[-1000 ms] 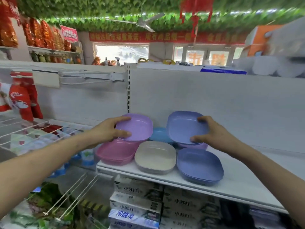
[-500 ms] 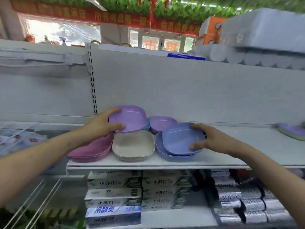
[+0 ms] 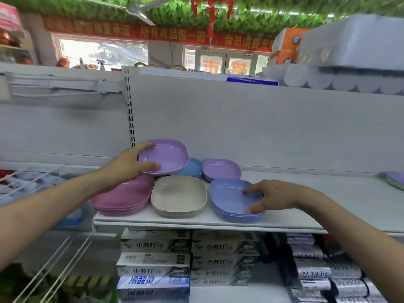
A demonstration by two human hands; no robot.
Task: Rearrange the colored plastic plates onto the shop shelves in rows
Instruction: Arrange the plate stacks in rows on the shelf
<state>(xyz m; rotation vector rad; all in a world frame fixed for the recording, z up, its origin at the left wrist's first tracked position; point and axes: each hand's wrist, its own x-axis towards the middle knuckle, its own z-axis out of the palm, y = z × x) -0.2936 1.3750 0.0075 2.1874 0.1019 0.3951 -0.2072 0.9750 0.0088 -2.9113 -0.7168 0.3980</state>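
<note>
On the white shelf (image 3: 306, 193) stand three front stacks of plates: pink (image 3: 122, 197), beige (image 3: 178, 195) and blue-violet (image 3: 229, 197). Behind them sit a light blue plate (image 3: 193, 167) and a small lilac stack (image 3: 220, 169). My left hand (image 3: 129, 165) grips a single lilac plate (image 3: 168, 156) by its left rim, tilted and lifted above the pink stack. My right hand (image 3: 273, 195) rests on the right side of the top blue-violet plate, index finger inside it and thumb at the front rim. Another lilac plate (image 3: 395, 179) lies at the far right.
Boxes of toothpaste (image 3: 153, 246) fill the shelf below. Packs of white paper rolls (image 3: 349, 40) sit on top of the unit at the right. A wire rack (image 3: 32, 178) juts out at the left, beside the slotted shelf upright (image 3: 131, 110).
My right hand has lowered the blue-violet plate from the back onto the front blue-violet stack. My left hand still holds the lilac plate in about the same place.
</note>
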